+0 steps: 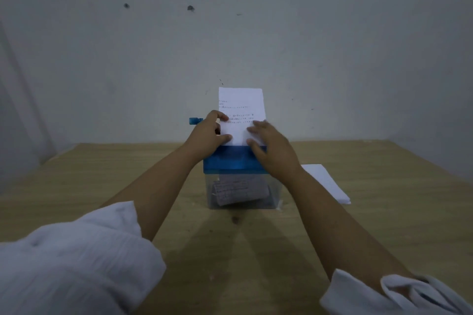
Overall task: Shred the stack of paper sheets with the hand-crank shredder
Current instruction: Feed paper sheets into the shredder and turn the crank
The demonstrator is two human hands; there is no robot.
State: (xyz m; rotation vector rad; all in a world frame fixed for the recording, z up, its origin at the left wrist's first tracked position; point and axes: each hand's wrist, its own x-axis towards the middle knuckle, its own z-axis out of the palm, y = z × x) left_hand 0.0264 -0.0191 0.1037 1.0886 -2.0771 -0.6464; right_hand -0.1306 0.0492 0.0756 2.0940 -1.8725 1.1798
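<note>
A hand-crank shredder with a blue top (230,160) and a clear bin (242,192) stands at the middle of the wooden table. Shredded printed strips hang inside the bin. A printed paper sheet (242,107) stands upright in the top slot. My left hand (208,133) pinches the sheet's left edge between thumb and fingers. My right hand (270,146) holds the sheet's right lower edge, its palm over the blue top. The blue crank handle (195,121) sticks out to the left behind my left hand. The stack of white paper sheets (326,183) lies flat to the right of the shredder.
The wooden table (102,174) ends at a pale wall (230,33) just behind the shredder. My white sleeves (71,263) fill the near lower corners of the view.
</note>
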